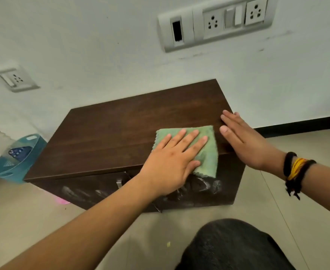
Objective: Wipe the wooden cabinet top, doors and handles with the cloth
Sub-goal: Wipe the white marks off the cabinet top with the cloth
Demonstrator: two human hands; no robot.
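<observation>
Your left hand (172, 162) presses flat — fingers spread — on the cloth (207, 151), frame centre; your right hand (244, 141) lies open-palmed on the cabinet top (111, 133).

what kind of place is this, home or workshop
Probably a room in a home, seen from floor level: a low wooden cabinet stands on a tiled floor against a painted wall with socket plates. A teal basket sits beside it.

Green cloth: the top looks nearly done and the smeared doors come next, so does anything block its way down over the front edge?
Nothing visible does. The green microfibre cloth already overhangs the dark wooden cabinet's front edge under the left hand; the right hand rests flat at the right edge, beside that path.
</observation>
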